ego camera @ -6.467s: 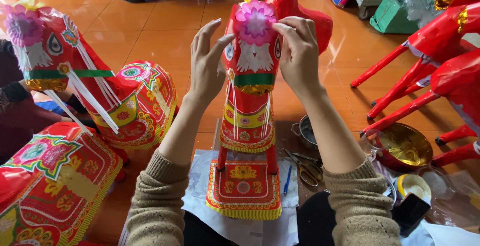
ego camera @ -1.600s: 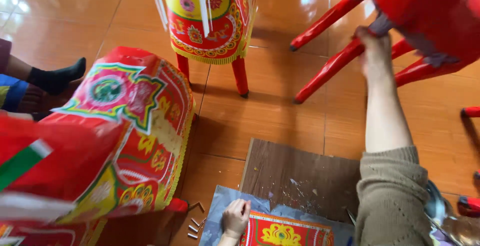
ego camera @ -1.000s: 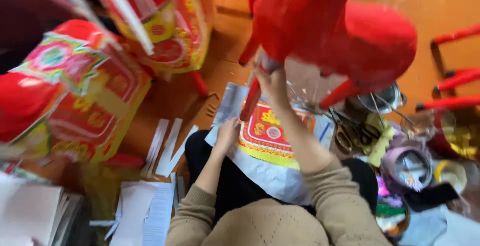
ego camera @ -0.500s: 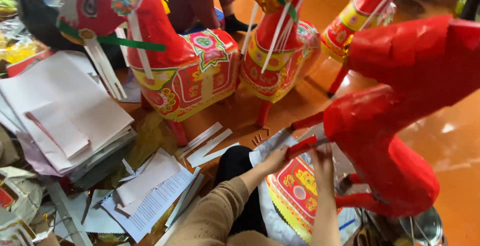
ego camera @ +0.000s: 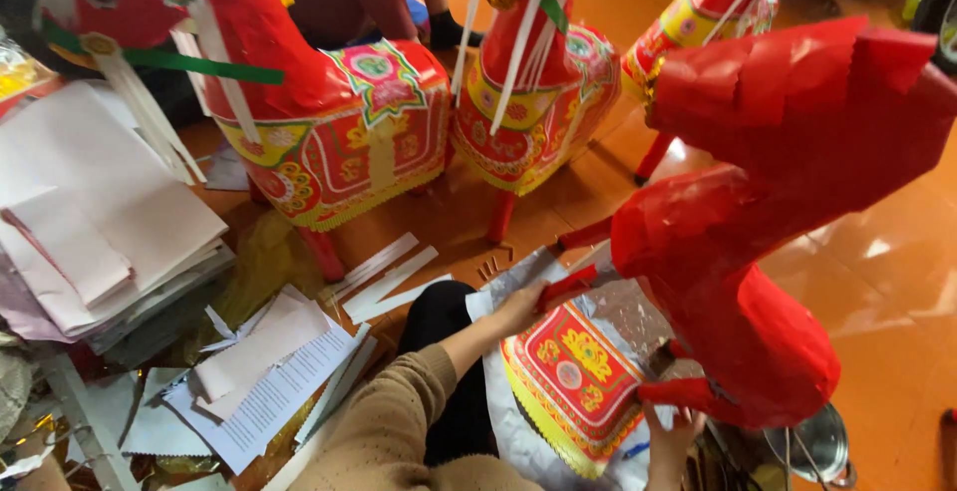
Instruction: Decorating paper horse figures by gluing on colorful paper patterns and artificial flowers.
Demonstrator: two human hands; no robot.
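I am watching the left hand (ego camera: 518, 304) closing its grip round a front leg (ego camera: 570, 284) of the plain red paper horse (ego camera: 778, 222), fingers pressed together on that thin red stick just where it is meeting the foil sheet (ego camera: 528, 277). The right hand (ego camera: 670, 429) is reaching up low in the frame and pinching a rear leg (ego camera: 676, 391) of the same horse from beneath. So the horse is sitting between the two grips, body tilted, its bulk hanging above and to the right of both hands. Under it, the patterned red and gold panel (ego camera: 573, 376) is lying flat on the foil, just beside the left hand. Beyond, two decorated horses (ego camera: 349, 132) are standing on the orange floor (ego camera: 877, 252), white ribbons dangling. Stacks of white paper (ego camera: 100, 222) are lying off to the left, and loose white strips (ego camera: 384, 277) are scattered near the knee. A metal bowl (ego camera: 817, 443) is sitting at the lower right.
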